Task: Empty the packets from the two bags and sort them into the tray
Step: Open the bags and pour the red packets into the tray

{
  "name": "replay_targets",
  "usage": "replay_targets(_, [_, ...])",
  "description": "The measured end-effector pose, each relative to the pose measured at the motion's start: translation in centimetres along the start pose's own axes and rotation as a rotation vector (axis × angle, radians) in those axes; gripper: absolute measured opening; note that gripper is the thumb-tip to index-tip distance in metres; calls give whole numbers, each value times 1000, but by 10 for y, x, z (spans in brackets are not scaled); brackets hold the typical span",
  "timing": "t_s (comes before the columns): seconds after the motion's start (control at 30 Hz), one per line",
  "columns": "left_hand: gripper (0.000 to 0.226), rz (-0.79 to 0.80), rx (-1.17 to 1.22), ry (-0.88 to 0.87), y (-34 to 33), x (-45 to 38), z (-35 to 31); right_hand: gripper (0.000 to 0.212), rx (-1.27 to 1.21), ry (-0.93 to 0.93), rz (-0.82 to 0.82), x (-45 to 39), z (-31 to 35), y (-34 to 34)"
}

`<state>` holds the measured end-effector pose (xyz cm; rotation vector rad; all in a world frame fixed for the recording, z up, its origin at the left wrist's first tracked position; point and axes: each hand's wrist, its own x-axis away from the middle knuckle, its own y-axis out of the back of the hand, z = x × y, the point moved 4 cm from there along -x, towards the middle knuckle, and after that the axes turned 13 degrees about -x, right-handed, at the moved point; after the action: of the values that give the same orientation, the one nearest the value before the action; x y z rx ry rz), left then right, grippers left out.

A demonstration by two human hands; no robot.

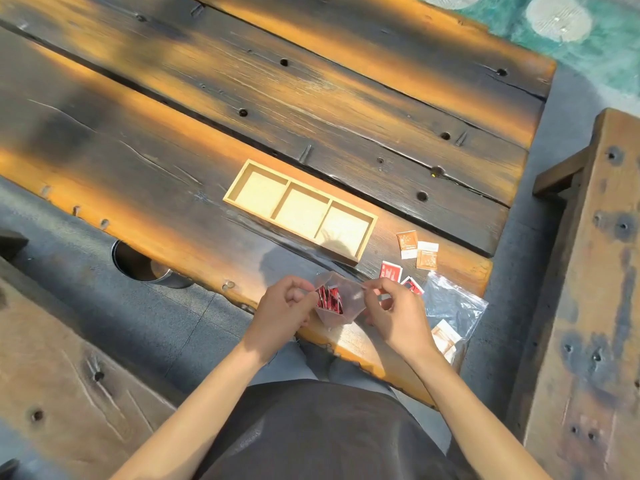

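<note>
While both hands (284,308) (394,313) pinch its rim, that floppy zip bag (341,299) of red packets (328,299) between the fingertips looks light and slippery.

1. The three-compartment pale wooden tray (300,206) lies open from above, and the dark plank table (173,140) around its far and left sides is bare.
2. Loose orange-and-white packets (417,249) and red packets (390,271) crowd the table just right of the tray.
3. A clear plastic zip bag (453,303), apparently holding more packets, covers the table's near right corner.

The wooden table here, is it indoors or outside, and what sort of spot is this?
Probably an outdoor seating area, perhaps a cafe terrace or park. Strong sunlight casts hard shadows across the rough plank table, a matching wooden bench stands beside it, and grey paving lies below.
</note>
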<state>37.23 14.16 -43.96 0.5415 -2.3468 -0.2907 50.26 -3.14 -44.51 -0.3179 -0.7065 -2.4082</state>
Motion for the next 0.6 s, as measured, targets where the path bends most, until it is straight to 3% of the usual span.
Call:
replay_targets(0.17, [25,6,83,25,2,-17,15,22,6,2,-17,5,2,-1])
replay_targets(0.23, [30,-4,-120,-21,3,-33,28,22,6,11,-20,5,3,-2])
replay_targets(0.33, [55,81,-459,-168,-2,-58,38,23,3,23,-21,6,2,-3])
replay_targets(0.47, [84,287,-673,-321,-14,-90,34,24,11,54,-23,5,-2,-3])
replay_targets(0.6, [90,377,-824,-405,-23,-112,23,24,42,52,-31,5,-6,-4])
